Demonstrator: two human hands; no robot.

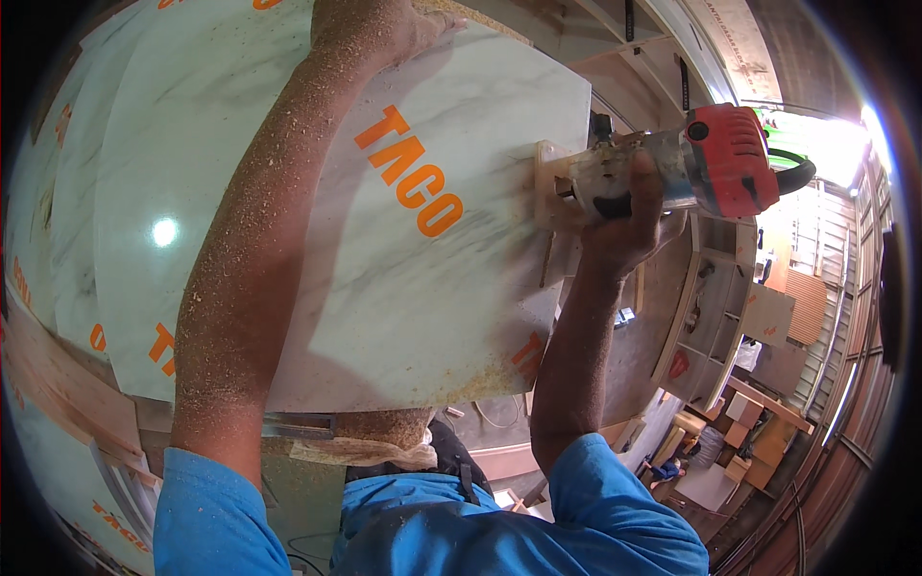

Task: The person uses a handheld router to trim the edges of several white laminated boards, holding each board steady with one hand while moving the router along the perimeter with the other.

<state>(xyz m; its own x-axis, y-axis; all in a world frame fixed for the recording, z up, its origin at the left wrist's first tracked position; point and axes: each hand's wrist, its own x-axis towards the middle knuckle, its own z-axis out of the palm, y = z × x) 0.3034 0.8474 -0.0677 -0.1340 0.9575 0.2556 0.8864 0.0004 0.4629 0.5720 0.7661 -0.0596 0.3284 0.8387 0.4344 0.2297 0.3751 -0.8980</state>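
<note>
A large white marble-patterned laminate board [288,336] with orange printed lettering lies before me. My right hand [624,206] is wrapped round the metal body of a trim router [672,168] with a red cap. The router is held sideways at the board's right edge, its pale base plate [554,182] against that edge. My left arm, dusted with sawdust, reaches across the board. At the far edge my left hand [384,29] rests on the board with a digit stretched out; the picture's upper rim cuts off the rest.
Sawdust [480,379] lies along the board's near edge. More marble-patterned sheets [58,259] are on the left. At the right stand an open wooden cabinet frame [706,317] and a pile of wood offcuts [744,422]. A black cord [795,173] leaves the router's back end.
</note>
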